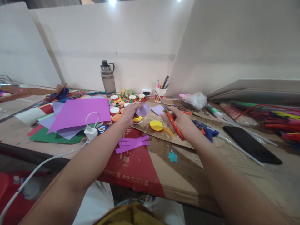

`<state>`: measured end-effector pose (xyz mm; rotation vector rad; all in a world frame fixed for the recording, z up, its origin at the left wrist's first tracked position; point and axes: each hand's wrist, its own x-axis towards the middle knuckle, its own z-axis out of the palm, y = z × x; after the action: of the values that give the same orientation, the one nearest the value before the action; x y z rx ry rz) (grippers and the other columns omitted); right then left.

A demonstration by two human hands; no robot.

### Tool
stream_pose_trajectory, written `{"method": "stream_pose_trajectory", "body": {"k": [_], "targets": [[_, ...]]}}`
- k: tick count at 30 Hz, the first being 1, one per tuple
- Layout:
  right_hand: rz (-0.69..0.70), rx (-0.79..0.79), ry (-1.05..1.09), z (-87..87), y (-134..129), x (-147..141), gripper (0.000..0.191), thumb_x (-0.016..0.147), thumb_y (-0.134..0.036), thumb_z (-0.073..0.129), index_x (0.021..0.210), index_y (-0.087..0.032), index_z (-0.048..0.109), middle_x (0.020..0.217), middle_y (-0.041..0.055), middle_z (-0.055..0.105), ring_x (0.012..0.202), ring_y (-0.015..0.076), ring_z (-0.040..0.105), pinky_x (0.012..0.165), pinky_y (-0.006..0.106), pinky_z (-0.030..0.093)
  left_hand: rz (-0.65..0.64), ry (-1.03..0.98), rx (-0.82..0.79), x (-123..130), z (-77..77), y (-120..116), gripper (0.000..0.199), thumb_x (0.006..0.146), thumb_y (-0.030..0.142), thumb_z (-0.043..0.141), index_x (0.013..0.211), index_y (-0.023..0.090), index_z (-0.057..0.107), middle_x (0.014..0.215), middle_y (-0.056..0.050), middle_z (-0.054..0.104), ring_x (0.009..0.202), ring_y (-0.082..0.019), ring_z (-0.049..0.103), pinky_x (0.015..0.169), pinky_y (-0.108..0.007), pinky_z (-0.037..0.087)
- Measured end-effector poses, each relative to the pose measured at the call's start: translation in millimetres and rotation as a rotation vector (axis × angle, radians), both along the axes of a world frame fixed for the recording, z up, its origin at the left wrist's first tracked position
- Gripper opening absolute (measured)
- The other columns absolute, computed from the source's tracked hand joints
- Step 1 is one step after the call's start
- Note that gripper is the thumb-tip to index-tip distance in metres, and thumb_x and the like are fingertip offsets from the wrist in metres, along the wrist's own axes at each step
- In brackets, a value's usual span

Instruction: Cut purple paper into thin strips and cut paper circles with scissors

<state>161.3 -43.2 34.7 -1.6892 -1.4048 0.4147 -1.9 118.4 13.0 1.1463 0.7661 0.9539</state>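
Between the fingers of my left hand (pixel 131 112) is a light purple paper disc (pixel 143 109), held above the table. My right hand (pixel 179 120) is closed on scissors (pixel 172 120) with orange-red handles, their blades pointing up and away toward the paper cup. Just below the scissors' blades lies a square of pale purple paper (pixel 157 109). A yellow disc with a red edge (pixel 156 125) rests on the cardboard between my hands. Strips of purple paper (pixel 132 143) lie nearer to me, and a teal flower-shaped cutout (pixel 172 157) is to their right.
Stacked coloured sheets (pixel 81 114) and a white charger (pixel 91 132) with cable are at left. Behind stand a water bottle (pixel 108 79) and a paper cup of pens (pixel 160 93), with several round paper pieces (pixel 114 110) near them. A glue gun (pixel 207 131) and black phone (pixel 252 144) lie at right.
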Motion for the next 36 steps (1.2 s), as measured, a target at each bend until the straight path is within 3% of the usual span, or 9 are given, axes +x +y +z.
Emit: {"method": "stream_pose_trajectory", "body": {"k": [4, 10, 14, 21, 25, 29, 33, 36], "targets": [[-0.091, -0.003, -0.07, -7.0, 5, 4, 0.037, 0.087, -0.048, 0.058, 0.112, -0.021, 0.064, 0.075, 0.0035, 0.062, 0.058, 0.0178, 0.058, 0.053, 0.029, 0.044, -0.038, -0.012, -0.086, 3, -3.0, 2, 0.024, 0.052, 0.028, 0.078, 0.067, 0.018, 0.063, 0.063, 0.001, 0.061, 0.055, -0.01, 0.053, 0.044, -0.021, 0.034], [-0.044, -0.051, 0.198, -4.7, 5, -6, 0.032, 0.082, -0.053, 0.064, 0.092, -0.023, 0.057, 0.064, -0.003, 0.051, 0.045, 0.0124, 0.048, 0.041, 0.025, 0.041, -0.018, -0.009, -0.033, 4, -2.9, -2, 0.026, 0.051, 0.029, 0.081, 0.067, 0.018, 0.063, 0.066, -0.002, 0.062, 0.058, -0.011, 0.054, 0.045, -0.02, 0.036], [-0.013, -0.035, 0.226, -5.4, 6, -10, 0.032, 0.084, -0.053, 0.061, 0.094, -0.023, 0.057, 0.062, -0.0042, 0.049, 0.045, 0.0111, 0.045, 0.043, 0.024, 0.039, -0.04, -0.009, 0.029, 5, -1.0, -5, 0.023, 0.054, 0.029, 0.079, 0.065, 0.017, 0.062, 0.062, 0.0, 0.059, 0.054, -0.01, 0.051, 0.044, -0.022, 0.035], [-0.028, 0.159, -0.16, -11.2, 13, 1, 0.038, 0.086, -0.051, 0.057, 0.099, -0.017, 0.068, 0.078, 0.0042, 0.066, 0.067, 0.0179, 0.058, 0.066, 0.031, 0.047, -0.033, 0.006, 0.215, 4, -1.3, -8, 0.025, 0.059, 0.034, 0.077, 0.064, 0.017, 0.061, 0.057, 0.003, 0.054, 0.049, -0.008, 0.044, 0.047, -0.022, 0.031], [-0.079, 0.123, -0.302, -11.6, 12, 3, 0.038, 0.086, -0.039, 0.057, 0.115, -0.017, 0.07, 0.094, 0.0095, 0.074, 0.08, 0.0238, 0.067, 0.077, 0.035, 0.05, -0.018, 0.005, 0.237, 4, -3.1, -5, 0.022, 0.059, 0.033, 0.075, 0.068, 0.016, 0.064, 0.059, 0.003, 0.055, 0.052, -0.009, 0.046, 0.051, -0.023, 0.034], [-0.091, 0.096, -0.447, -11.7, 10, 1, 0.037, 0.086, -0.028, 0.055, 0.118, -0.02, 0.071, 0.106, 0.0114, 0.076, 0.095, 0.0289, 0.07, 0.083, 0.038, 0.052, 0.007, -0.037, 0.302, 3, -0.4, -2, 0.016, 0.06, 0.029, 0.072, 0.068, 0.016, 0.064, 0.061, 0.004, 0.057, 0.055, -0.009, 0.047, 0.054, -0.022, 0.035], [-0.086, 0.099, -0.501, -8.7, 8, 2, 0.038, 0.085, -0.022, 0.054, 0.118, -0.019, 0.072, 0.11, 0.0115, 0.076, 0.101, 0.029, 0.071, 0.087, 0.037, 0.053, 0.017, -0.093, 0.35, 1, 5.4, -3, 0.015, 0.06, 0.025, 0.071, 0.071, 0.016, 0.066, 0.068, 0.003, 0.063, 0.063, -0.01, 0.052, 0.061, -0.022, 0.04], [-0.081, 0.102, -0.54, -5.4, 6, 5, 0.041, 0.085, -0.021, 0.055, 0.122, -0.018, 0.071, 0.117, 0.0117, 0.074, 0.106, 0.0292, 0.07, 0.091, 0.037, 0.053, -0.005, -0.148, 0.292, 2, 7.5, -2, 0.017, 0.058, 0.025, 0.073, 0.07, 0.016, 0.066, 0.068, 0.002, 0.064, 0.063, -0.01, 0.054, 0.062, -0.022, 0.041]]}}
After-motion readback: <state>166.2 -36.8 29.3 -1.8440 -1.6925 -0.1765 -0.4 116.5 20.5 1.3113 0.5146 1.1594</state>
